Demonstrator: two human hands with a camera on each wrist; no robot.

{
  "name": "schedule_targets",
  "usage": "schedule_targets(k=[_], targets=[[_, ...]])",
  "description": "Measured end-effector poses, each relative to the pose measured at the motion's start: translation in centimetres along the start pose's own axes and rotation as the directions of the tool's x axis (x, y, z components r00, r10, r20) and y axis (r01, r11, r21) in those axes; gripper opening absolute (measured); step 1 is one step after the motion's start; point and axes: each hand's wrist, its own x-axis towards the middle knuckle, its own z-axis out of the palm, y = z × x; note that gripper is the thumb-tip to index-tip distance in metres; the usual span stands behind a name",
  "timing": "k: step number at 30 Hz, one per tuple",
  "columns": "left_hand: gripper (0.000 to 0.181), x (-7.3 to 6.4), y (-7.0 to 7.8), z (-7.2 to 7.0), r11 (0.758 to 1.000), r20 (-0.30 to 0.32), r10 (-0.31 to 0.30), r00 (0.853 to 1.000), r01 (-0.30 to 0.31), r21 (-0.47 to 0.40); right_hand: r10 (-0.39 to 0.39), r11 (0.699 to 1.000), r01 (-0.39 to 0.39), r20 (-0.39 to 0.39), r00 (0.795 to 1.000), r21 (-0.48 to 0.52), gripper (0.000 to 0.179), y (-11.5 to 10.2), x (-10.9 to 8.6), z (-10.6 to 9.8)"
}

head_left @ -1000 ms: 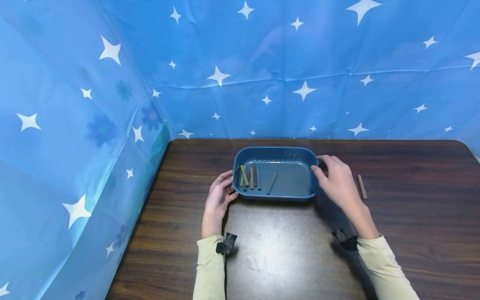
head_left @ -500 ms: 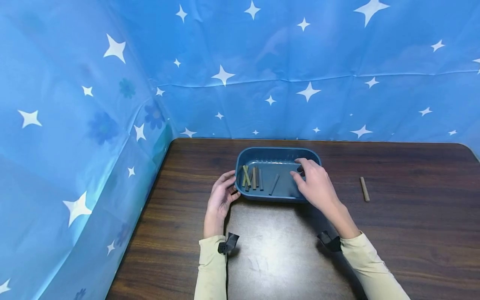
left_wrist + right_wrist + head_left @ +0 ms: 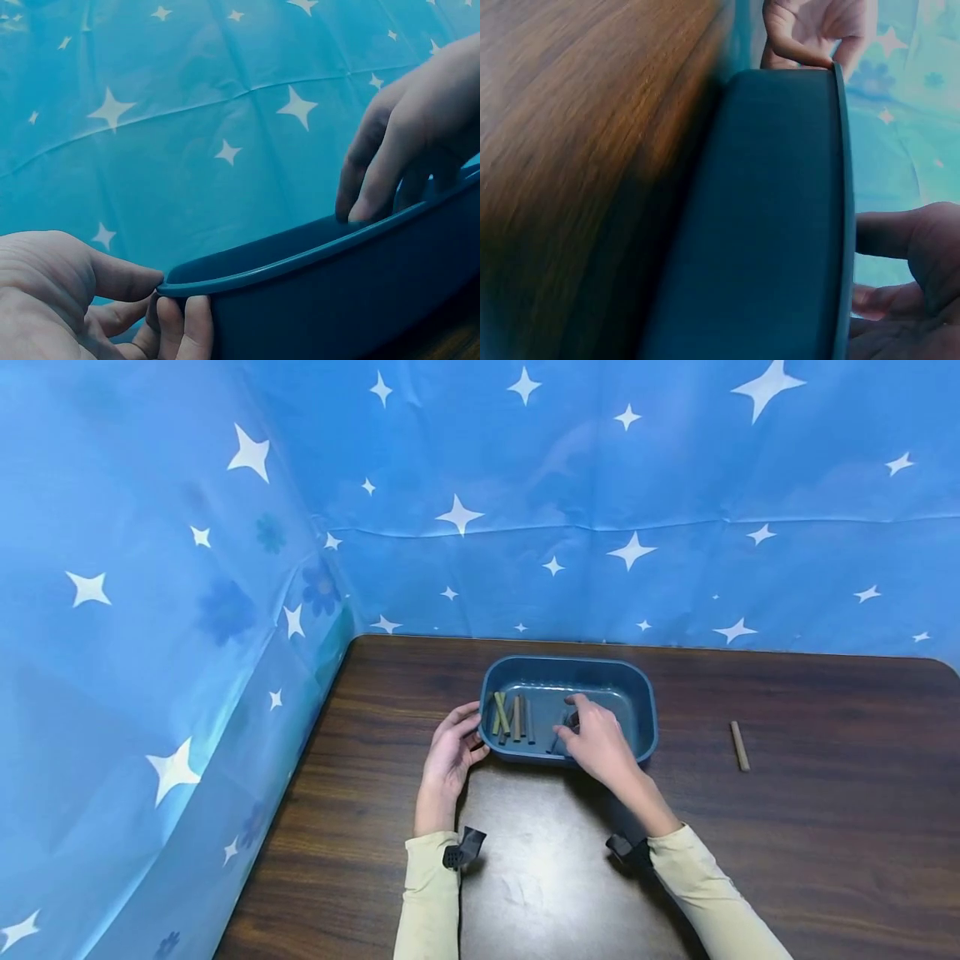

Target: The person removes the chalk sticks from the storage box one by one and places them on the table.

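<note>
- The right hand (image 3: 600, 739) is held inside the tray, palm down, with thumb and forefinger bent but parted; whether anything is gripped cannot be told, since the fingertips are hidden by the tray wall in both wrist views.
- Just under that thumb and forefinger, a thin dark stick (image 3: 553, 746) is seen lying slanted on the tray floor, partly covered by the hand; touch cannot be confirmed.
- By the left hand (image 3: 450, 756), the near end of the blue tray (image 3: 562, 672) is pinched, the thumb being laid at the rim and the other fingers being curled against the outer wall.
- Between the two hands, closer to the left one, a group of sticks is contained in the tray: yellow-green sticks (image 3: 502, 713), which are crossed, then brown sticks (image 3: 517, 718) and a grey stick (image 3: 530, 722) set side by side.
- To the right of the right hand, well apart from it, a lone brown stick (image 3: 739, 746) is left on the wooden table (image 3: 352, 760).
- Behind both hands, past the table edge, a blue cloth (image 3: 525, 460) printed with white stars is hung.
</note>
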Motion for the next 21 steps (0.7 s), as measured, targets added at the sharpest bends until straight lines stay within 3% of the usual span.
schedule_targets(k=[3, 12, 21], targets=[[0.024, -0.1, 0.0, 0.1, 1.000, -0.007, 0.004, 1.000, -0.004, 0.005, 0.052, 0.999, -0.051, 0.058, 0.997, -0.020, 0.055, 0.0, 0.5, 0.6], [0.022, 0.1, -0.3, 0.1, 1.000, -0.015, -0.006, 1.000, 0.006, 0.003, 0.177, 0.981, -0.166, 0.120, 0.977, -0.100, 0.062, -0.1, 1.7, 1.4], [0.021, 0.0, -0.3, -0.2, 1.000, -0.015, 0.005, 1.000, -0.005, 0.003, 0.188, 0.976, -0.168, 0.156, 0.970, -0.136, 0.062, -0.3, 2.8, 2.2]])
